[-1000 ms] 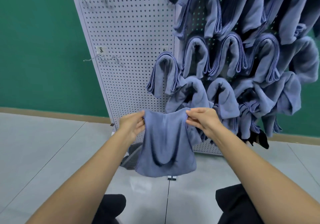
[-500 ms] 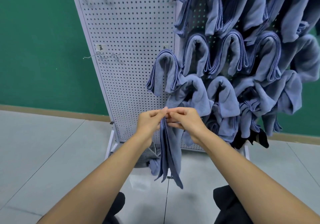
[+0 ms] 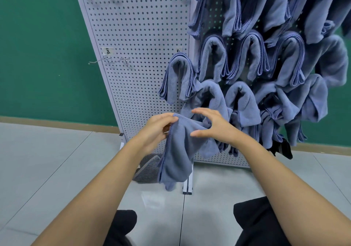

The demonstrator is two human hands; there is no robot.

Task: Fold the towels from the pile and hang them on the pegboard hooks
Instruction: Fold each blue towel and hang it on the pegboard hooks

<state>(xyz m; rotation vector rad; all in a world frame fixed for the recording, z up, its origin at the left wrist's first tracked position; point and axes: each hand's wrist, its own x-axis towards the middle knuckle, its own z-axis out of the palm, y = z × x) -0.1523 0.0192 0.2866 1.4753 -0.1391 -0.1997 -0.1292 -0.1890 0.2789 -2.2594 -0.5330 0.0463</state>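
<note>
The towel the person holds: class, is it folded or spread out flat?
Folded: the towel hangs doubled from the left hand, with layered edges showing down its left side, not spread.

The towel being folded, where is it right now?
In the head view's centre, the towel hangs from the left hand, in front of the pegboard.
</note>
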